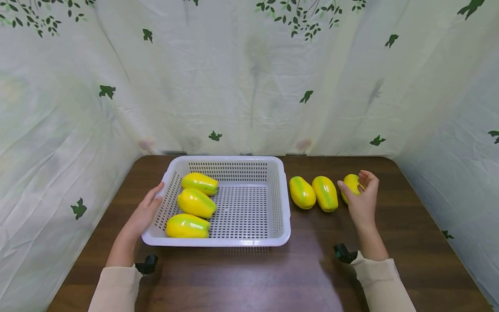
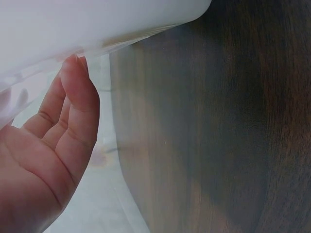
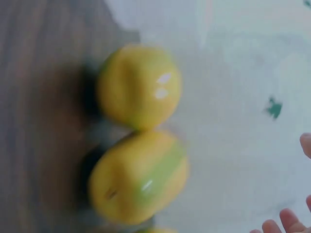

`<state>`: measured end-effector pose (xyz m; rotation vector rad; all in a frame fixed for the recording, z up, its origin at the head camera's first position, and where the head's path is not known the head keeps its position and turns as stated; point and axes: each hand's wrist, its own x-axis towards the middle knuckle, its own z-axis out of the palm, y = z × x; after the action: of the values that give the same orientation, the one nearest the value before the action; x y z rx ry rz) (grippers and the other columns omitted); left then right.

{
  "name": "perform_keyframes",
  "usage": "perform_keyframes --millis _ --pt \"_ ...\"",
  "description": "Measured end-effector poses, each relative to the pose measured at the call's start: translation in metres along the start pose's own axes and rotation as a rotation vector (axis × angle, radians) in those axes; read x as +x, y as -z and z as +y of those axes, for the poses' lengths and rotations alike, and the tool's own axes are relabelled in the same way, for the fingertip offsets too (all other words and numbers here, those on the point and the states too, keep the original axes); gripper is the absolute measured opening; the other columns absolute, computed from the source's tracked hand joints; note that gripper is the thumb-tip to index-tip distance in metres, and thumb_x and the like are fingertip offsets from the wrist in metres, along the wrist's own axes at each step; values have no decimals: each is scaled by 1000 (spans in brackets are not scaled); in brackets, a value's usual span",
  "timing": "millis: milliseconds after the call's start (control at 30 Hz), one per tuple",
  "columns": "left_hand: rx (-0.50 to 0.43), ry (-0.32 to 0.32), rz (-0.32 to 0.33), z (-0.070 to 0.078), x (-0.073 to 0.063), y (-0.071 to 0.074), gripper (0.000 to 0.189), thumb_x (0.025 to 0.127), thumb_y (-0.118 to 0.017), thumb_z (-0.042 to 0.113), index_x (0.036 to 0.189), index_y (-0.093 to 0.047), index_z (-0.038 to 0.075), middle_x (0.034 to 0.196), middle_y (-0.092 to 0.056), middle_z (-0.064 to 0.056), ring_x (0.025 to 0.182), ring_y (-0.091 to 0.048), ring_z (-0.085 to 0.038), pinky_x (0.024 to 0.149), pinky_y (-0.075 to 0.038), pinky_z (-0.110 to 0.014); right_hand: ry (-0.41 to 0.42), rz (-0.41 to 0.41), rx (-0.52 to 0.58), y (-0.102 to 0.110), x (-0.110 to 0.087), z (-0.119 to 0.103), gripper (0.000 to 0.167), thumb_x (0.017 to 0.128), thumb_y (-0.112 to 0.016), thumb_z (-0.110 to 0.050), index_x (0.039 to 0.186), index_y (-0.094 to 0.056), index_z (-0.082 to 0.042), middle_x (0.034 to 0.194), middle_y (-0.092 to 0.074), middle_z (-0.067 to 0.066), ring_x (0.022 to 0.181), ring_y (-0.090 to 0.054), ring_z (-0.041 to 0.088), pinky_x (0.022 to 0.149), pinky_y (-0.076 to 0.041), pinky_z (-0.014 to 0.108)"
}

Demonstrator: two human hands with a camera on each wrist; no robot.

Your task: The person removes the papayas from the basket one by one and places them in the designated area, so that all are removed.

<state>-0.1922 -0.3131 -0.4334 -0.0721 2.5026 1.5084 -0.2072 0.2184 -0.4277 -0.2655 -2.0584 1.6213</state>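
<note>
The left hand (image 1: 142, 212) held the left side of the white plastic basket (image 1: 214, 243), near the far edge of the worktop (image 1: 273, 277). Three yellow-green papayas (image 1: 196, 203) lay inside, along its left side. Two loose papayas (image 1: 302, 193) sat to its right. Another papaya (image 1: 351, 184) was near the worktop's far right corner. The right hand (image 1: 360, 203) was over it, its grip wide.
</note>
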Motion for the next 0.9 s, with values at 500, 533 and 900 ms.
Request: perform_keyframes --millis 500,533,900 --pt "27 11 14 -2 -1 0 57 94 -27 50 143 -1 38 145 -9 -20 112 -39 -45 75 -49 -48 211 -229 88 -65 2 -67 63 80 -69 -17 129 -30 -5 127 -36 14 118 -36 23 101 -28 35" --pt "28 12 13 -2 -1 0 57 94 -27 50 143 -1 39 146 -9 -19 112 -39 -45 75 -49 -48 217 -247 91 -69 0 -73 63 79 -69 -15 128 -31 -4 127 -36 14 118 -36 24 101 -28 36" --pt "29 -11 11 -1 0 0 57 95 -27 48 144 -2 34 144 -10 -22 111 -41 -45 73 -49 -48 318 -435 60 -117 -19 -112 59 80 -67 -5 128 -33 3 127 -39 18 118 -37 28 101 -28 41"
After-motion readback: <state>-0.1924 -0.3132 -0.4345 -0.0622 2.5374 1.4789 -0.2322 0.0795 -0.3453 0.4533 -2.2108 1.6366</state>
